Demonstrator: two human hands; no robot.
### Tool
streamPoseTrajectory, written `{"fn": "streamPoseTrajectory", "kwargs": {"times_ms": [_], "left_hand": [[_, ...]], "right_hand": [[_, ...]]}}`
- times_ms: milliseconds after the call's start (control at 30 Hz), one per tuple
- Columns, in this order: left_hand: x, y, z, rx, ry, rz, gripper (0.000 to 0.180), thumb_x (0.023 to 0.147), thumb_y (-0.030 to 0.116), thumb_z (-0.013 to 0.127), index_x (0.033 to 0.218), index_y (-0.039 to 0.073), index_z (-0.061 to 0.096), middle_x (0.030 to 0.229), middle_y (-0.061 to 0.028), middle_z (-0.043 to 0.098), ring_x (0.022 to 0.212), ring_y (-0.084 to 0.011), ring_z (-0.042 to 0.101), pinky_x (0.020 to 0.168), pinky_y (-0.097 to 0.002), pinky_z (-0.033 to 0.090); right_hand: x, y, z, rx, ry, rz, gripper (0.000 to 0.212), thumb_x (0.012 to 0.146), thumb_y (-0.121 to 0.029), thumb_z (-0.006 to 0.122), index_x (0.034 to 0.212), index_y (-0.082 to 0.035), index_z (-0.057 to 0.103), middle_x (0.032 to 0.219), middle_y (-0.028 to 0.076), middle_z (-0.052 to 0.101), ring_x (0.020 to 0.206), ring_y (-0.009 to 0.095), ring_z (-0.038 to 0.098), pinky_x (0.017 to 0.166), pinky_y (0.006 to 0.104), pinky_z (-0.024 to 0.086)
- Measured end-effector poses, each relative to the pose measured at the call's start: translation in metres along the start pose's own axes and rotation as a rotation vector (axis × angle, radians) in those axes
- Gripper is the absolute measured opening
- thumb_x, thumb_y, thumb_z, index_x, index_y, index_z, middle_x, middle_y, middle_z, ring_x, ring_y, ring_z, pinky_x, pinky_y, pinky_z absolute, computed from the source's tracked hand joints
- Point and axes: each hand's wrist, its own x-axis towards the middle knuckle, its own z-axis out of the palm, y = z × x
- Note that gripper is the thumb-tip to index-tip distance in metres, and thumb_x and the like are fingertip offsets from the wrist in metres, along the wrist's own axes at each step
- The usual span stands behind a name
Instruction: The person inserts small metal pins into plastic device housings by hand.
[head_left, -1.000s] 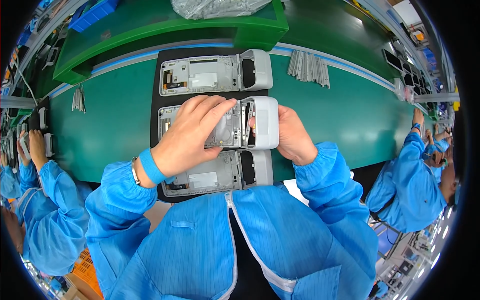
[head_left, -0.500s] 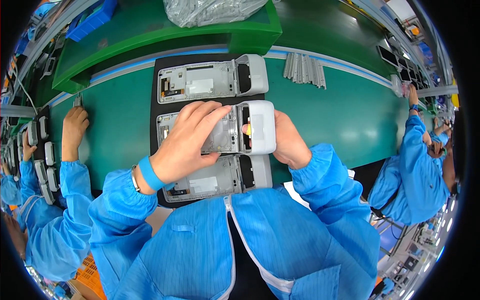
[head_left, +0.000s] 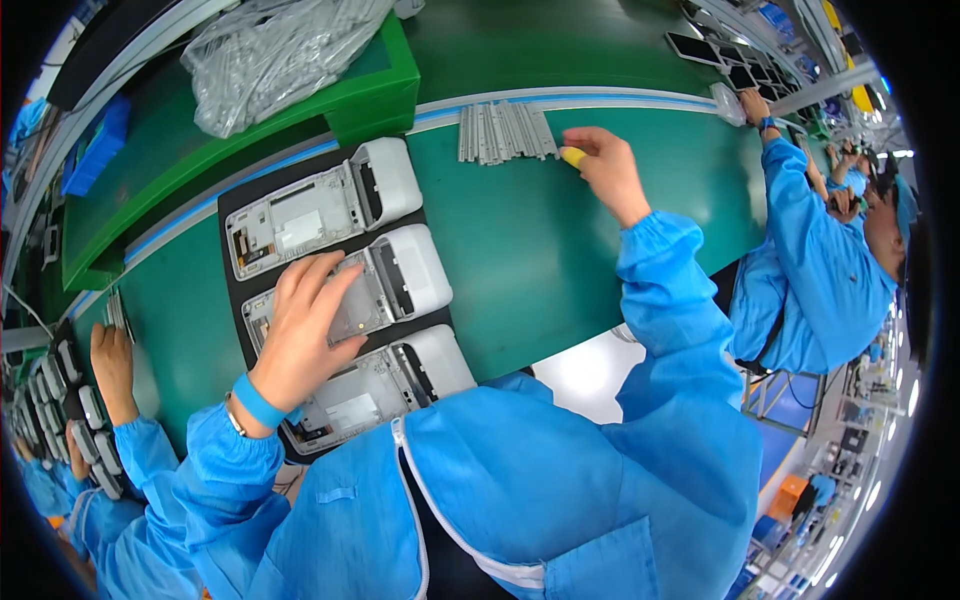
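Three grey device housings lie in a column on a black mat: the far housing, the middle housing and the near housing. Each has a raised, lighter end on its right. My left hand rests over the left part of the middle housing, its fingers spread, covering some of its inside. Out to the right, my right hand is beside the right end of a row of thin grey strips. Its fingers are apart, with a yellow cover on one fingertip, and no held thing shows.
A green raised shelf with a clear plastic bag of parts stands behind the mat. At left, a co-worker's hand is by more strips, near several grey housings. Another co-worker's hand is at far right.
My right hand has left the raised end of the middle housing and moved far right to the strips. My left hand stays on that housing. The whole view has swung to the right.
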Motion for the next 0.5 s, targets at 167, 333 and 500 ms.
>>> {"fn": "streamPoseTrajectory", "kwargs": {"times_ms": [167,333,500], "left_hand": [[-0.008,0.014,-0.013,-0.035,0.054,-0.082,0.073,0.061,0.005,0.079,0.127,0.007,0.049,0.133,-0.0157,0.043,0.124,-0.0383,0.037,0.102,-0.0445,0.035],[-0.029,0.017,-0.021,-0.068,0.103,-0.155,0.070,0.062,0.000,0.077,0.125,0.005,0.049,0.133,-0.0161,0.045,0.123,-0.0369,0.041,0.101,-0.0433,0.036],[-0.036,0.014,-0.024,-0.068,0.110,-0.168,0.070,0.063,-0.004,0.073,0.128,0.004,0.048,0.134,-0.0151,0.046,0.125,-0.0338,0.042,0.104,-0.0404,0.035]], "right_hand": [[0.005,-0.010,0.012,-0.467,0.082,-0.165,0.040,0.075,-0.005,0.070,0.113,-0.002,0.061,0.096,0.011,0.067,0.080,0.026,0.063,0.073,0.0359,0.051],[0.009,-0.011,0.008,-0.505,0.052,-0.080,0.038,0.076,-0.007,0.068,0.113,-0.002,0.062,0.091,0.012,0.067,0.081,0.028,0.064,0.073,0.0366,0.051],[0.006,-0.008,0.006,-0.536,0.031,-0.060,0.040,0.075,-0.010,0.071,0.113,-0.002,0.062,0.088,0.013,0.067,0.080,0.029,0.064,0.073,0.0362,0.051]]}}
